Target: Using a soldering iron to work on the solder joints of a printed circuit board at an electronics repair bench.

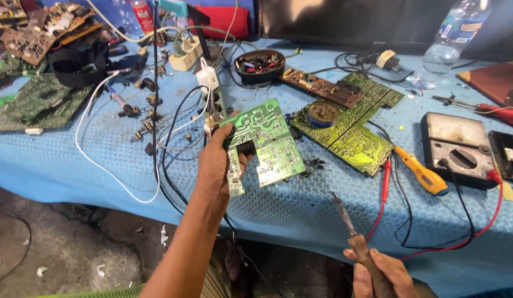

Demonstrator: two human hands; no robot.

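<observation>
My left hand grips a green circuit board by its left edge and holds it tilted above the blue table cover, solder side facing up. My right hand is low at the front edge, closed around the wooden handle of a soldering iron. The iron's dark tip points up and left, a short way below and to the right of the held board, not touching it.
More green boards lie right of centre. A yellow screwdriver and a multimeter with red and black leads sit at right. A black bowl of parts, a power strip, cables, a stack of boards and a plastic bottle stand behind.
</observation>
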